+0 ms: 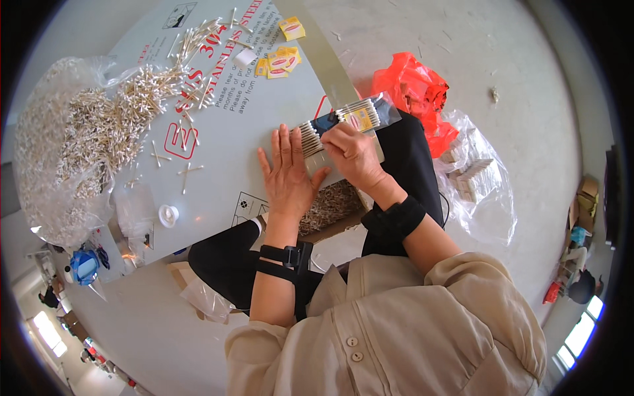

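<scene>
A row of cotton swabs [307, 137] lies side by side at the table's right edge, and beyond it a clear plastic packet [389, 110] holds more swabs and a yellow card [357, 120]. My left hand [288, 173] rests flat, fingers stretched, on the table, its fingertips beside the near end of the row. My right hand [356, 158] is closed with curled fingers over the swabs, next to the packet. Whatever its fingertips pinch is hidden. Between my forearms, below the table edge, is a cardboard box [360, 216] with many swabs inside.
A large clear bag [41, 132] spills a heap of swabs [105, 112] across the left of the table [231, 145]. Yellow cards [281, 61] lie at the far side, a white round spool [168, 216] near the front. A red bag [409, 86] and a clear bag of white packs [485, 198] are at right.
</scene>
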`<state>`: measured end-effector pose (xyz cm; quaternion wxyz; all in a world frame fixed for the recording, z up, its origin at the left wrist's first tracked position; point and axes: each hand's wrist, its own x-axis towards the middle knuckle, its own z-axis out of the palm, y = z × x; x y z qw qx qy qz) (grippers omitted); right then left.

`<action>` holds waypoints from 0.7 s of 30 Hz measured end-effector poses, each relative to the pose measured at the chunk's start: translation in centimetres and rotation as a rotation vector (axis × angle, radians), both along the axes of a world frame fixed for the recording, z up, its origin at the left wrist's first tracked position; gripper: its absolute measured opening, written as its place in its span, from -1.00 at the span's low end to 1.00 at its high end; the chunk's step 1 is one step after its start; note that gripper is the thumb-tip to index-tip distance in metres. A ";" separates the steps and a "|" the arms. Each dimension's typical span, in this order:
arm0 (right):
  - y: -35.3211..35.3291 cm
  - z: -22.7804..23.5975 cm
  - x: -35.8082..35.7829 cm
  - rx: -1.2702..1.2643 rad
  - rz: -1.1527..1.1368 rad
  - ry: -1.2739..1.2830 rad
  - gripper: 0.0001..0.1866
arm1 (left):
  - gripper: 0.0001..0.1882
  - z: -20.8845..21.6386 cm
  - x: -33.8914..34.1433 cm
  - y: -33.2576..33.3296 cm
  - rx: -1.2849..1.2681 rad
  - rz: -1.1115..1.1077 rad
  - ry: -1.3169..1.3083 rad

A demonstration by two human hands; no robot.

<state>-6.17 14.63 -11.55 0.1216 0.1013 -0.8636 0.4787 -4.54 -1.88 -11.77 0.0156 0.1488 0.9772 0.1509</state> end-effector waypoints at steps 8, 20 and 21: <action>-0.9 -0.7 0.1 0.149 -0.025 -0.007 -0.95 | -0.04 -0.3 -0.1 0.0 0.004 0.001 0.012; -1.1 -0.8 -0.1 0.210 -0.114 -0.063 -0.91 | -0.04 -0.5 -0.1 -0.1 0.021 0.009 0.022; -1.0 -0.7 0.1 0.225 -0.088 -0.084 -0.93 | -0.05 -0.5 -0.1 -0.1 0.020 0.008 0.023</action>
